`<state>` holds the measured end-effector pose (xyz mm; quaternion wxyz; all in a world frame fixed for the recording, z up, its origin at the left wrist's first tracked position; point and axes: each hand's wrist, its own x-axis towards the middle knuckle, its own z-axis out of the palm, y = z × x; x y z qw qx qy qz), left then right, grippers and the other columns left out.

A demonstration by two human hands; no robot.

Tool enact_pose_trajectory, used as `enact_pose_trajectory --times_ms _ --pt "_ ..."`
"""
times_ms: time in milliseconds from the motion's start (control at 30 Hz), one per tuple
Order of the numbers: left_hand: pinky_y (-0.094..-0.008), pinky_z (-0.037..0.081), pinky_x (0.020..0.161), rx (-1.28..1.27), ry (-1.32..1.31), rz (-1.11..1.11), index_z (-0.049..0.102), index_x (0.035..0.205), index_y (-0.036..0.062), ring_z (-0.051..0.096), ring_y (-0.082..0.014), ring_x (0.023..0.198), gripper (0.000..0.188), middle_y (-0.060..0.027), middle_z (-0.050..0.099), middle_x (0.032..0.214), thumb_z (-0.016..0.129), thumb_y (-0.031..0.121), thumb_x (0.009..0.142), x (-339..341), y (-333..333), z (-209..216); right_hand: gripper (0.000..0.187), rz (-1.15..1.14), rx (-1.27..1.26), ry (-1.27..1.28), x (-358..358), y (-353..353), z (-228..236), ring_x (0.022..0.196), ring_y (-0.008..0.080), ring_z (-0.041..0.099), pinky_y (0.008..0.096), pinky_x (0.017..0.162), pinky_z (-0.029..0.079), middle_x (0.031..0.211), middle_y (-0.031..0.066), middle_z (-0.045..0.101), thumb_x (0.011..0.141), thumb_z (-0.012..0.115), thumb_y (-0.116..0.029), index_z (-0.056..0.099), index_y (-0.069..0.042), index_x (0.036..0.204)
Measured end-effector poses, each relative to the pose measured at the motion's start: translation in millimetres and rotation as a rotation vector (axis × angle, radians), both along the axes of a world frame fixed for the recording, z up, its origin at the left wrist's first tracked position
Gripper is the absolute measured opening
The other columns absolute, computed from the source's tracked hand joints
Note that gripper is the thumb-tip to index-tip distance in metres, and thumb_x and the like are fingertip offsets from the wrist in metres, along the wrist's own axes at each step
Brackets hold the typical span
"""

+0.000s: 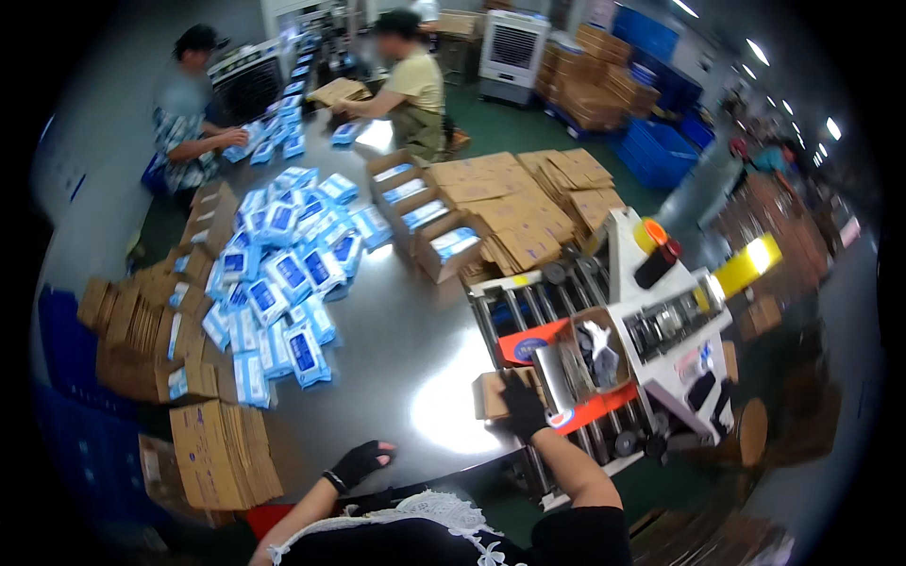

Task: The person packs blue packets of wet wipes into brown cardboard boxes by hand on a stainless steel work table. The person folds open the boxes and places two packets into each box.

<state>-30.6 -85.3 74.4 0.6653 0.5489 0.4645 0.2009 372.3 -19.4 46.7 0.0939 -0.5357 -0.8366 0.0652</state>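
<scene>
My right hand (522, 406), in a black glove, lies on a small brown cardboard box (493, 394), its fingers stretched over the box's right part. The box sits at the right edge of the steel table (377, 377), against the roller carton sealing machine (613, 321). Over the table's near edge is my left hand (362, 464), in a black fingerless glove. It is empty, with fingertips apart and pointing right. Farther off lies a heap of blue and white wipes packs (288, 274). Several open cartons (451, 241) holding packs stand in a row along the table's right side.
Folded cardboard (226, 457) is stacked at the near left; flattened cartons (510, 208) are piled beyond the sealer. An open box (604, 363) with grey-white contents rests on the machine. Two people (415, 90) (189, 113) work at the far end. Blue crates (656, 151) stand behind.
</scene>
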Motion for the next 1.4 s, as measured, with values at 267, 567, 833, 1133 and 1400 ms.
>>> enact_pose_trajectory --times_ms 267,567,833,1133,1400 --pt "-0.0356 0.047 0.082 0.406 0.563 0.475 0.062 0.101 0.0046 0.061 -0.0242 0.09 0.023 -0.0125 0.064 0.095 0.055 0.021 0.087 -170.4 -96.4 8.3 0.036 -0.195 0.215 0.358 -49.6 -15.4 24.5 0.102 0.0363 0.054 0.0453 0.095 0.039 0.107 0.0191 0.058 0.08 0.058 -0.028 0.053 -0.003 0.106" --pt "-0.0447 0.037 0.097 0.367 1.278 1.172 0.047 0.124 0.0008 0.046 -0.037 0.115 0.069 -0.0212 0.051 0.12 0.073 0.033 0.069 -394.2 -171.3 34.5 0.048 0.61 -0.848 0.565 -425.3 -90.9 42.5 0.092 0.0265 0.064 0.0353 0.08 0.049 0.095 0.015 0.066 0.089 0.056 -0.043 0.054 -0.002 0.114" --pt "-0.0441 0.037 0.098 0.699 1.249 0.965 0.055 0.112 0.0 0.048 -0.037 0.112 0.054 -0.0198 0.055 0.118 0.071 0.031 0.07 -376.1 -134.6 34.1 0.026 0.412 -1.165 0.57 -541.5 -58.5 26.5 0.061 0.0124 0.057 0.0252 0.059 0.046 0.069 0.0065 0.062 0.089 0.058 -0.024 0.06 0.001 0.087" --pt "-0.0428 0.04 0.095 0.52 0.479 0.53 0.047 0.122 0.0008 0.047 -0.0367 0.113 0.064 -0.0221 0.048 0.123 0.068 0.04 0.076 -183.9 -36.9 65.9 0.025 -0.075 -0.858 1.091 -333.5 -33.0 116.3 0.075 0.0168 0.063 0.0301 0.066 0.052 0.085 0.0104 0.065 0.08 0.055 -0.008 0.062 0.008 0.098" --pt "-0.0299 0.047 0.068 0.152 0.109 0.029 0.062 0.098 -0.0023 0.056 -0.0149 0.07 0.037 -0.0103 0.064 0.087 0.061 0.033 0.089 -50.1 24.3 -98.8 0.028 -0.122 -1.097 0.621 -270.5 -38.9 -60.0 0.067 0.0169 0.063 0.0302 0.065 0.051 0.075 0.0075 0.065 0.082 0.063 -0.029 0.064 -0.003 0.091"
